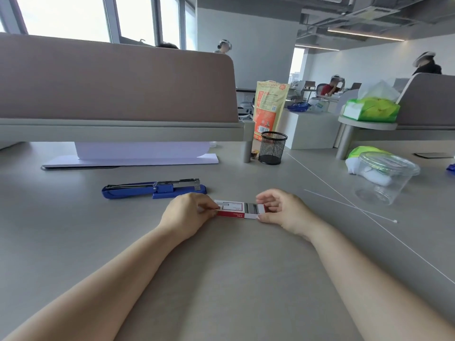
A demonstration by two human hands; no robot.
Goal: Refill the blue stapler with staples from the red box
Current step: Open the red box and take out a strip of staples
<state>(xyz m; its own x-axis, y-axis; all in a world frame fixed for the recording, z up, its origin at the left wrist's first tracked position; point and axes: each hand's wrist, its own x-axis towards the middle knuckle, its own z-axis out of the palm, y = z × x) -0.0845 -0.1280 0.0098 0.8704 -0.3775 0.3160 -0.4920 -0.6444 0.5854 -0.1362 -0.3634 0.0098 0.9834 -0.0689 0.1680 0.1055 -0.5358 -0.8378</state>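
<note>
A small red and white staple box (236, 210) lies flat on the grey desk (221, 279) between my hands. My left hand (187, 214) pinches its left end. My right hand (283, 209) grips its right end, where the inner tray is slid out a little and grey staples show. The blue stapler (154, 189) lies behind and to the left of the box, folded wide open and flat, with its metal staple channel facing up. Neither hand touches the stapler.
A black mesh pen cup (272, 151) stands at the back centre, with an orange snack bag (270, 108) behind it. A clear plastic tub (384, 177) sits at the right beside thin white sticks (349, 205). A partition and white paper sheets (138, 156) are at the back left.
</note>
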